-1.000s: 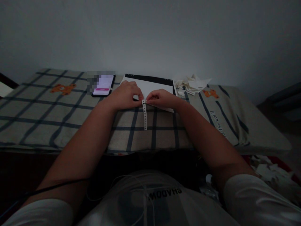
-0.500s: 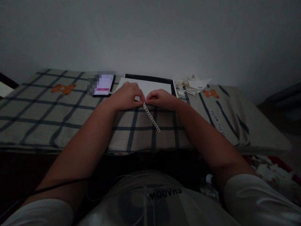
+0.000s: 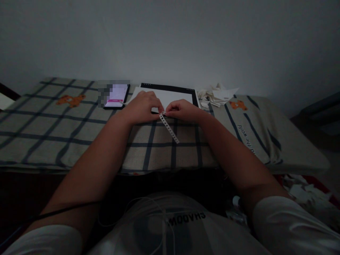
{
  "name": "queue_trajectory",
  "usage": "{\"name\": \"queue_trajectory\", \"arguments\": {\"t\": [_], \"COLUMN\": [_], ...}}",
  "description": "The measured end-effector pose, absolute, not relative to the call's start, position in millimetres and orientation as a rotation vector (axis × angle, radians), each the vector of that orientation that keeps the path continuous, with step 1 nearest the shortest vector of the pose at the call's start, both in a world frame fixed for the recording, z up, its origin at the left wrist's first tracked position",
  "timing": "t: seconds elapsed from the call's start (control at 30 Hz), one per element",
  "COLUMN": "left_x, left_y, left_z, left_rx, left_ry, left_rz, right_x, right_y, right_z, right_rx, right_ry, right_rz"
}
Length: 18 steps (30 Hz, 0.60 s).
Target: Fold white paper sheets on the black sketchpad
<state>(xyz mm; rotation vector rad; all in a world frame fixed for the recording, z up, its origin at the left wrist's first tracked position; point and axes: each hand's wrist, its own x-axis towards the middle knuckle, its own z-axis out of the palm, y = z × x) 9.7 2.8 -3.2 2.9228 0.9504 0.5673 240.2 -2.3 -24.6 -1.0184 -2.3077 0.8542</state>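
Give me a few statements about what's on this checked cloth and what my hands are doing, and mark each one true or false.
1. Both hands pinch one end of the perforated strip. True: the left hand and right hand meet at its upper end.
2. The phone lies right of the white pad. False: it lies left of the white pad.
3. The phone's screen is lit. True.
4. The paper scraps are piled left of the phone. False: they sit right of the pad.
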Motion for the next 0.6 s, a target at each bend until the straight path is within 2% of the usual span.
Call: {"name": "queue_trajectory", "arguments": {"t": [0.43, 0.6], "left_x": [12.2, 10.6], "left_y": [0.3, 0.5], "left_z": [-2.2, -1.6], "left_rx": [2.921, 2.904], "left_ry": [0.929, 0.959], "left_rz": [0.51, 0.517], "right_x": [235.9, 237.5], "right_y": [-2.6, -5.9], "right_z": [-26.5, -21.9], "right_rx": [-0.92, -1.042], "right_ry": [-2.362, -2.298], "right_rz": [0.811, 0.859]}}
